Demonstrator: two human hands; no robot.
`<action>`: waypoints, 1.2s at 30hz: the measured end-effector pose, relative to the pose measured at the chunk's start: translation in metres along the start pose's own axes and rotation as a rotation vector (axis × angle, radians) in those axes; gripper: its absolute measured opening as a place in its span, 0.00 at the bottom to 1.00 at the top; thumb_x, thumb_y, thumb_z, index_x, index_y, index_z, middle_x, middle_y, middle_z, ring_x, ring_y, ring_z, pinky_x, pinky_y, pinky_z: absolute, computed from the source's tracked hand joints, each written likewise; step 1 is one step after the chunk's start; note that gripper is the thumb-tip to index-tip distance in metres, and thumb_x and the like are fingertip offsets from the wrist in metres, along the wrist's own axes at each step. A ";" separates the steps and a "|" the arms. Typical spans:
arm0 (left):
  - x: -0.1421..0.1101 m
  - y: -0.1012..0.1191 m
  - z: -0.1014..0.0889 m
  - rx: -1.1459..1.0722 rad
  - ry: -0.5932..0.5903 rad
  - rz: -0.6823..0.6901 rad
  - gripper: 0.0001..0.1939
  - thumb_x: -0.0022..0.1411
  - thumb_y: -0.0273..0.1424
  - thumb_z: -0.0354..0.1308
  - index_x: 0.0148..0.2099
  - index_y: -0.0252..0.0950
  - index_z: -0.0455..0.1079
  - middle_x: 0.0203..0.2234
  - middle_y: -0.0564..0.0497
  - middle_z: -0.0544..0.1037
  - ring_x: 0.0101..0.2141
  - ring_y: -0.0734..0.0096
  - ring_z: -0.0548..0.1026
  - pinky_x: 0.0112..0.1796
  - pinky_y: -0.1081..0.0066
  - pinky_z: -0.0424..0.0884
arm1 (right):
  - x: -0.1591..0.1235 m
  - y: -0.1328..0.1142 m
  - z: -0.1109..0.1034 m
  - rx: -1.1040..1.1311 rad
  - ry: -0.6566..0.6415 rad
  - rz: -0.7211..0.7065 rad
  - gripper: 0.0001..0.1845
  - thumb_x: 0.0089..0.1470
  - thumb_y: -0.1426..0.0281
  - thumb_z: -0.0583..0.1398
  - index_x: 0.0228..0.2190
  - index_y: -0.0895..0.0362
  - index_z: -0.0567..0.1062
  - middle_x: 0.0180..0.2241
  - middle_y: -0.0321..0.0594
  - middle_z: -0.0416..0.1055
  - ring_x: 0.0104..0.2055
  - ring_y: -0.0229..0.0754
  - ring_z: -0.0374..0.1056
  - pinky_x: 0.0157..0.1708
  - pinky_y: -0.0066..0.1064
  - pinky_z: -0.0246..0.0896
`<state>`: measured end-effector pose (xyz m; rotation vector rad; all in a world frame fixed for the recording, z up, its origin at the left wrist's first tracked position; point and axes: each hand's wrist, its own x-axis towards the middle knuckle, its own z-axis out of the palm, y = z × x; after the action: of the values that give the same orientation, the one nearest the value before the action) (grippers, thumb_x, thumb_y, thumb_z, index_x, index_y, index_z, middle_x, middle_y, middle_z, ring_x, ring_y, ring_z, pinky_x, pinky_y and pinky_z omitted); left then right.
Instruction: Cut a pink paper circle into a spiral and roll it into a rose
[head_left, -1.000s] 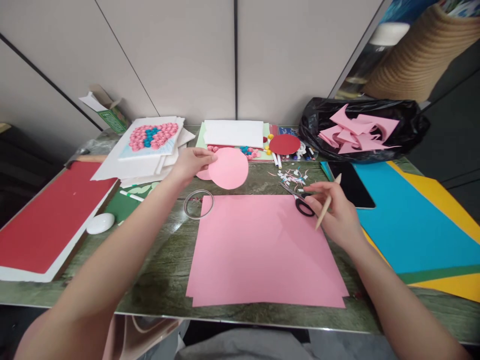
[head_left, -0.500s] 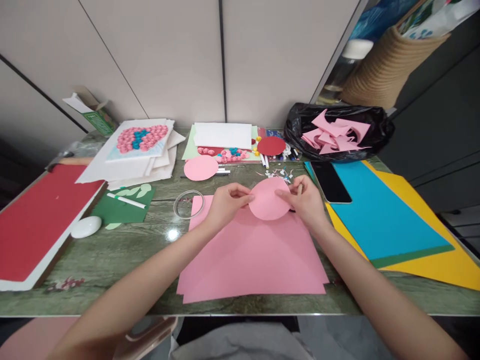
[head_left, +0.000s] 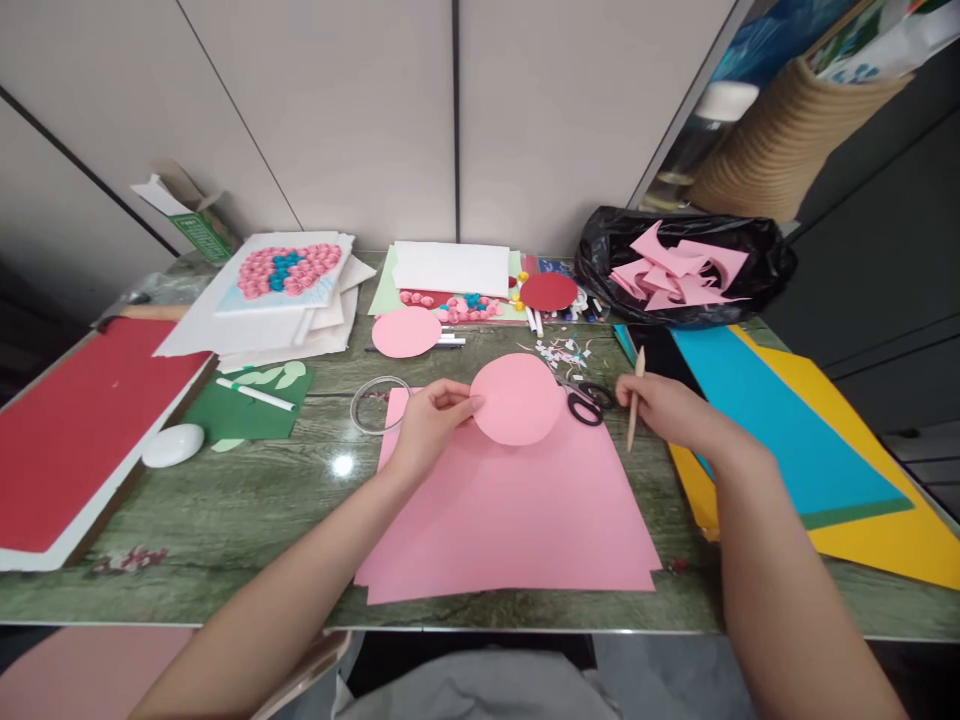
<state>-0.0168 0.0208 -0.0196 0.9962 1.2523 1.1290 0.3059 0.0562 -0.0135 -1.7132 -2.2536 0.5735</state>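
Observation:
My left hand [head_left: 439, 425] pinches the left edge of a pink paper circle [head_left: 517, 400], which hovers over the back of a stack of pink paper sheets [head_left: 510, 530]. To the right of that stack, my right hand [head_left: 660, 402] is closed on a pointed wooden stick [head_left: 635, 400]. Between the circle and the right hand lie scissors [head_left: 589, 402] with black handles, partly hidden by the circle. Another pink paper circle [head_left: 407, 332] rests farther back on the left. A ring-shaped hoop [head_left: 381, 405] overlaps the stack's back left corner.
A black plastic bag [head_left: 765, 265] at back right holds pink paper offcuts [head_left: 679, 270]. Blue sheets [head_left: 795, 430] and yellow sheets [head_left: 885, 480] lie right. On the left are a red board [head_left: 82, 430], a white oval object [head_left: 172, 446] and a picture with paper roses [head_left: 289, 272].
From beside the other pink circle, my left hand has brought its circle right, over the stack. My right hand touched the circle half a second ago and has since moved right with the stick.

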 end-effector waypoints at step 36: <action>-0.002 0.016 -0.014 -0.139 0.089 0.009 0.10 0.46 0.34 0.66 0.31 0.36 0.72 0.26 0.54 0.77 0.28 0.77 0.73 0.32 0.75 0.70 | -0.011 -0.077 0.006 0.854 -0.138 0.061 0.10 0.55 0.61 0.56 0.34 0.55 0.68 0.30 0.37 0.69 0.23 0.35 0.64 0.28 0.31 0.61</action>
<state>-0.0317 0.0213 -0.0047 0.8564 1.2227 1.2611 0.2398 0.0268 0.0163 -1.3042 -1.6240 1.4379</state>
